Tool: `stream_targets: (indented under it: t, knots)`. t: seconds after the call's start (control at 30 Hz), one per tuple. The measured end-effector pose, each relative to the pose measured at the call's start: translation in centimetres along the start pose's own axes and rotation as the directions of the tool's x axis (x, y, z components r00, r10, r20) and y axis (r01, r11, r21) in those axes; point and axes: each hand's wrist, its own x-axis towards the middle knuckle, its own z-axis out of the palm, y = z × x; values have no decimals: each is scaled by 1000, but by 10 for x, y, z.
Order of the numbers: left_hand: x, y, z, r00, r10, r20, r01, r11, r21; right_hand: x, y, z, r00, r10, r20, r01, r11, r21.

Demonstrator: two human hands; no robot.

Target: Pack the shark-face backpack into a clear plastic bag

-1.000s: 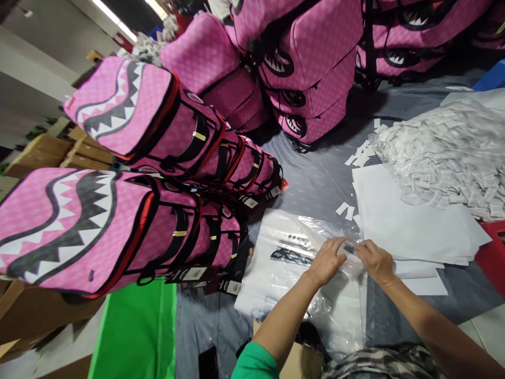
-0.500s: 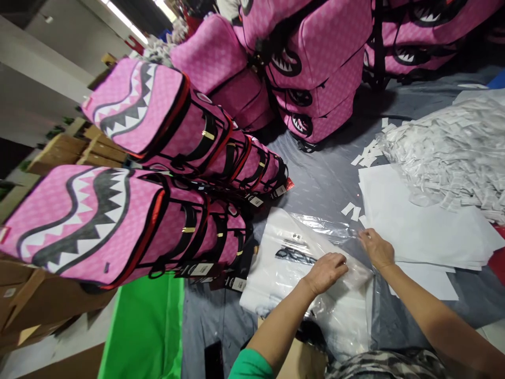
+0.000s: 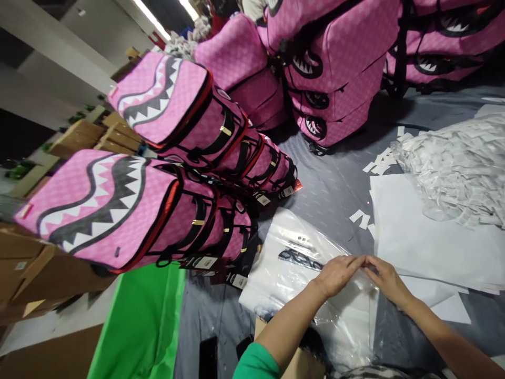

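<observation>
Clear plastic bags (image 3: 272, 263) with dark printing lie in a loose stack in front of me. My left hand (image 3: 338, 275) rests over the right part of the top bag, its fingers closed on the film. Its fingertips meet those of my right hand (image 3: 386, 278), which pinches the same bag near its upper right edge. The exact grip is partly hidden where the fingers come together. Just left of the bags stand stacks of pink backpacks (image 3: 106, 202) with shark-mouth prints and hanging tags (image 3: 205, 262).
White paper sheets (image 3: 430, 245) lie to the right, under a clear bag of small white packets (image 3: 461, 168). Loose white slips (image 3: 381, 160) are scattered nearby. More pink backpacks (image 3: 359, 47) stand behind. A green sheet (image 3: 138, 321) and cardboard boxes (image 3: 59, 279) are at the left.
My right hand has come left and down to meet my left hand, bringing the bag's clear edge with it. My left hand has shifted slightly right. The view has turned a little left.
</observation>
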Motion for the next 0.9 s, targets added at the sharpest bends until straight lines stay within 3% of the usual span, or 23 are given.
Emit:
stream_targets:
  t: [0.13,0.27,0.33,0.47,0.57,0.67,0.77,0.83,0.9]
  knots:
    - [5,8,-2,997,-40,-66,47,993,112,5,-9,-14,999,-54,-1,54,996,67]
    - [-22,9,12,985,-14,-174,43,986,161,-10,-29,-9,930,-367,-8,367,930,22]
    - [-42,9,24,983,3,-181,25,987,156,-23,-42,-1,892,-452,-23,452,892,14]
    - [-74,12,40,991,-28,-129,39,996,84,-44,-63,6,911,-412,-8,411,906,97]
    - [-71,17,36,995,-46,-94,56,993,107,-39,-58,3,969,-246,11,239,952,192]
    - [-36,23,24,1000,0,-16,4,979,205,2,-36,-2,997,22,70,-35,980,198]
    - [15,32,8,999,34,-2,-32,966,257,71,-18,1,926,193,325,-236,967,99]
    - [37,39,0,995,-9,-100,37,959,282,118,-16,9,870,231,435,-254,967,-6]
    - [35,47,0,970,-46,-240,121,943,311,153,-21,20,849,217,481,-191,976,-102]
